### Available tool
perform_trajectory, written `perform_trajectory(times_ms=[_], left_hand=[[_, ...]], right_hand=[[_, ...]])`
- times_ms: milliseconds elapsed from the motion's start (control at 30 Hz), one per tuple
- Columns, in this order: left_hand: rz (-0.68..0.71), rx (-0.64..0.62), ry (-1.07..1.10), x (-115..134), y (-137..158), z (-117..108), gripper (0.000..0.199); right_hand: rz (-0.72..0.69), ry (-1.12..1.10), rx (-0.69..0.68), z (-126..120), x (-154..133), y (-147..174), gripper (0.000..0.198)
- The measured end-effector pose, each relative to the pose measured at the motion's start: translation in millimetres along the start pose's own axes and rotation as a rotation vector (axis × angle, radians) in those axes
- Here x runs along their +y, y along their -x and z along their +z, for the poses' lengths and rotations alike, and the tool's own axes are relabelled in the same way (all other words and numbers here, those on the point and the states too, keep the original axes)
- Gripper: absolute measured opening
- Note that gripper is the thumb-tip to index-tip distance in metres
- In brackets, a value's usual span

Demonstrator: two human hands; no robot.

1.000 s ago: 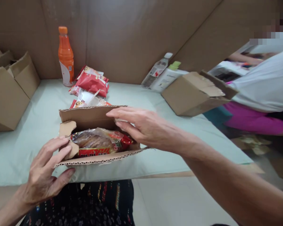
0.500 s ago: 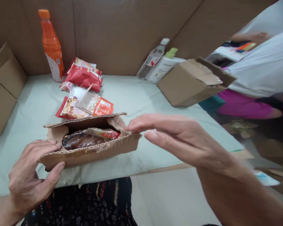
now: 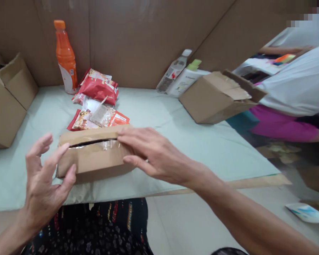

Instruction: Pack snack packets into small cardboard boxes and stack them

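Cardboard box flaps [image 3: 95,156] seemed mid-closing: you spread your left hand [image 3: 45,177] at nine o'clock, rested your right hand [image 3: 155,153], fingers together, at three; the slit [image 3: 91,143] likely needed pressing.

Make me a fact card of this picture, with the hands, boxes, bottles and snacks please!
Front box: on the table, top flaps nearly shut, thin dark gap between
Left hand: spread open at its left end
Right hand: on its right end
Other boxes: left box, right box
Bottles: orange bottle; clear bottle beside white bottle
Snack packets: piled behind the front box
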State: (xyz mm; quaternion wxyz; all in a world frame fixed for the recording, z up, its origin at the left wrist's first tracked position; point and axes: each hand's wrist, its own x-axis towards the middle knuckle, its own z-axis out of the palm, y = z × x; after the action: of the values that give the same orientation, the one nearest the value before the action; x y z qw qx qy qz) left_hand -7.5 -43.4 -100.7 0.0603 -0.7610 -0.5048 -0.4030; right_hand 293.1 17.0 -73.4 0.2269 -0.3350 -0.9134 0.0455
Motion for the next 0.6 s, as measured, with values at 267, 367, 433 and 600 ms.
perform_trajectory(times_ms=[267,367,433,600], left_hand=[[0.098,-0.143,0.101,-26,-2,8,0.036],[0.14,-0.119,0.114,-35,-2,6,0.04],[0.138,-0.121,0.127,-46,-2,7,0.045],[0.104,-0.099,0.18,-65,2,17,0.057]], right_hand=[[-0.14,0.035,-0.079,8,8,2,0.059],[-0.193,0.103,-0.194,7,8,-17,0.078],[-0.225,0.14,-0.281,9,9,-31,0.084],[-0.237,0.254,-0.384,6,14,-44,0.082]])
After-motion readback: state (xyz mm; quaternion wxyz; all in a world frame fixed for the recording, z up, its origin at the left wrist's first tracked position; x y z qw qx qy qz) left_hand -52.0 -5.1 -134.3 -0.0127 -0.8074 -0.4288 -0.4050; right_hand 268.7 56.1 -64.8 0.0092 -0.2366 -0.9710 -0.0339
